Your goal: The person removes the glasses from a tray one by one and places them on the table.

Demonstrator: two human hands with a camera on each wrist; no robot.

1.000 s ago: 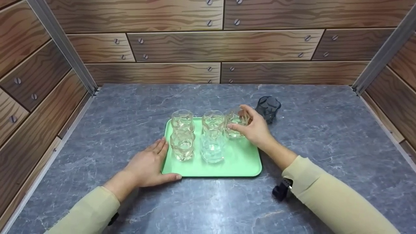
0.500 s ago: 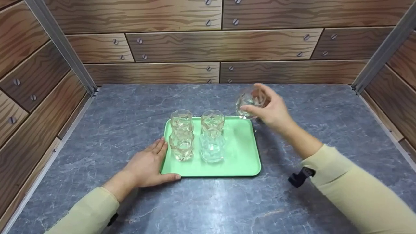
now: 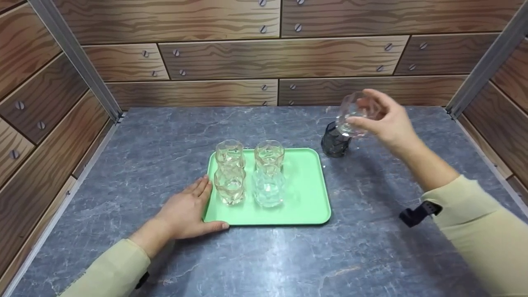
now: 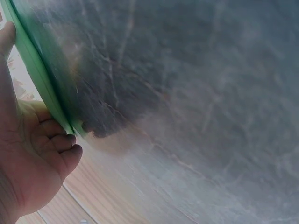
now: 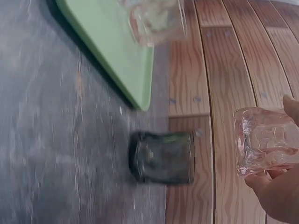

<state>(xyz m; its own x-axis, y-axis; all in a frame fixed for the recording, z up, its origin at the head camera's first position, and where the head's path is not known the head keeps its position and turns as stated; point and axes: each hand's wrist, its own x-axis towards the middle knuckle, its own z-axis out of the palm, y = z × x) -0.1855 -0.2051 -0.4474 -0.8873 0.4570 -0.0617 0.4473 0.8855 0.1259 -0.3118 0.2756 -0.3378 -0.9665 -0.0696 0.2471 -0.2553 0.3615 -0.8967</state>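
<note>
My right hand [image 3: 392, 123] grips a clear, faintly pink drinking glass [image 3: 350, 117] between thumb and fingers, raised over the table. In the right wrist view the same glass [image 5: 264, 140] is tilted onto its side by the camera angle. Just below and left of it stands a dark grey glass [image 3: 335, 144] on the table, partly covered in the head view. My left hand [image 3: 183, 212] rests at the near left corner of a green tray [image 3: 305, 206], thumb along the front edge and fingers along the side. Several clear glasses [image 3: 229, 185] stand on the tray's left and middle.
The grey marbled table [image 3: 165, 136] is enclosed by wood-patterned walls [image 3: 222, 57] at the back and sides. A black wrist strap [image 3: 418, 213] hangs at my right sleeve.
My right hand has lifted a clear glass off the tray's far right part and carried it right and up, past the dark glass. The left hand stays at the tray.
</note>
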